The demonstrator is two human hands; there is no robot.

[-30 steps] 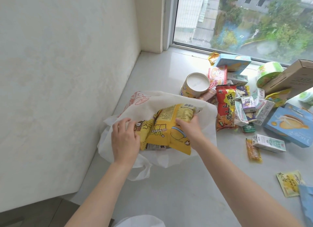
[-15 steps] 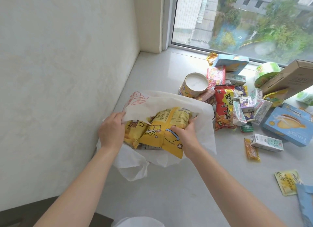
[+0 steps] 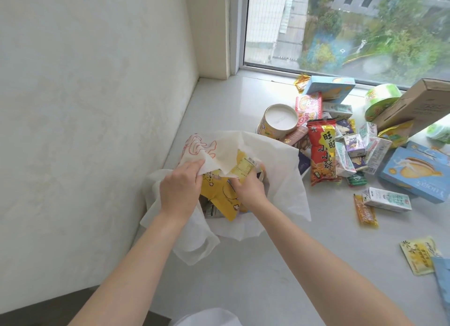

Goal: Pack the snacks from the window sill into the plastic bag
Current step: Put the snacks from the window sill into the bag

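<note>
Your left hand (image 3: 179, 190) pinches the limp white bag (image 3: 280, 179) rim; your right hand (image 3: 248, 188) grips the light, crinkly yellow packet (image 3: 219, 196) half inside. Hold its edge, don't squeeze.

A white plastic bag (image 3: 287, 179) lies on the pale window sill (image 3: 233, 101) beside the left wall. Yellow snack packets (image 3: 219, 196) sit inside it. To its right, loose snacks, with a round paper tub (image 3: 280, 117) behind the bag.
</note>
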